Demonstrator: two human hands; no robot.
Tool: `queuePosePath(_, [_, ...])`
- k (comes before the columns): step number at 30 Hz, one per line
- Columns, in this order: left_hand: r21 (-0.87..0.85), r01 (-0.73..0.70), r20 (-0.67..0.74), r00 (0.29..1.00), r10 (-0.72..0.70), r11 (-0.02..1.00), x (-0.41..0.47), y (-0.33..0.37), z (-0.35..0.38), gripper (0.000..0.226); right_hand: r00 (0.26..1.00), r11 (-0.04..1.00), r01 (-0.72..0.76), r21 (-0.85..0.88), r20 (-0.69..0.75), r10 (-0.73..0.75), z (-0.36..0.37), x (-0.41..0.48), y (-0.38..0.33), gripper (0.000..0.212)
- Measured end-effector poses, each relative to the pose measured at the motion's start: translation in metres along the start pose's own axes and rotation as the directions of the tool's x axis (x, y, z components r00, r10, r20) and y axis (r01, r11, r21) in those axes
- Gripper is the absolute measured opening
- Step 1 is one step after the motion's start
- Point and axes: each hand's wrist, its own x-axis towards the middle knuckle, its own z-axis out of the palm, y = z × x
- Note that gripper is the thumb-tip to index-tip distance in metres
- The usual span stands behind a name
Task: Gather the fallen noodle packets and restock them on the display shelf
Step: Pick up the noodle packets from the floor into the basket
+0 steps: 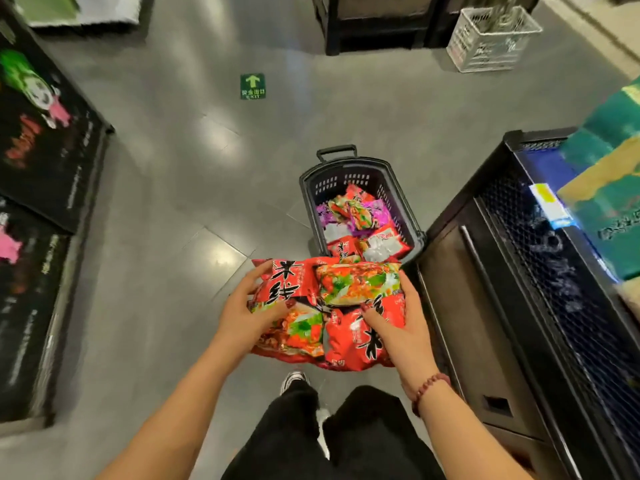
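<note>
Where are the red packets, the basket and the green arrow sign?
packets [353, 285]: head view, front of the upper right packet in the held bunch.
basket [346, 174]: head view, its far wall.
arrow sign [252, 86]: head view, its middle, on the floor.

Noodle packets [327, 313] clasped between left hand [247, 317] and right hand [398, 327], above floor. Basket [346, 180] set on floor just beyond, loose packets [360, 223] piled inside. Display shelf [540, 258] located just right of basket. Crate [485, 46] placed far ahead, at right.
</note>
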Motion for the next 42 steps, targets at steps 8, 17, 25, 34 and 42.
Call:
queuePosePath(8, [-0.002,0.029,0.137,0.99,-0.029,1.0,0.138,0.039,0.015,0.069,0.991,0.989,-0.101,0.11,-0.072,0.109,0.009,0.114,-0.023,0.072])
queuePosePath(17, [0.056,0.047,0.17,0.984,-0.056,0.997,0.29,0.1,0.047,0.064,0.988,0.976,-0.124,0.177,-0.074,0.139,0.008,0.26,-0.063,0.075])
queuePosePath(25, [0.267,-0.071,0.391,0.92,-0.041,0.961,0.44,0.137,0.073,0.064,0.892,0.919,-0.153,0.364,-0.349,0.287,0.035,0.345,-0.058,0.076])
queuePosePath(34, [0.536,-0.374,0.652,0.753,-0.089,0.757,0.618,0.146,0.121,0.057,0.523,0.799,-0.127,0.587,-0.645,0.557,0.101,0.431,-0.023,0.08])
queuePosePath(42, [0.577,-0.457,0.731,0.658,-0.178,0.677,0.7,0.041,0.175,0.054,0.384,0.772,-0.192,0.606,-0.677,0.628,0.143,0.503,0.079,0.082])
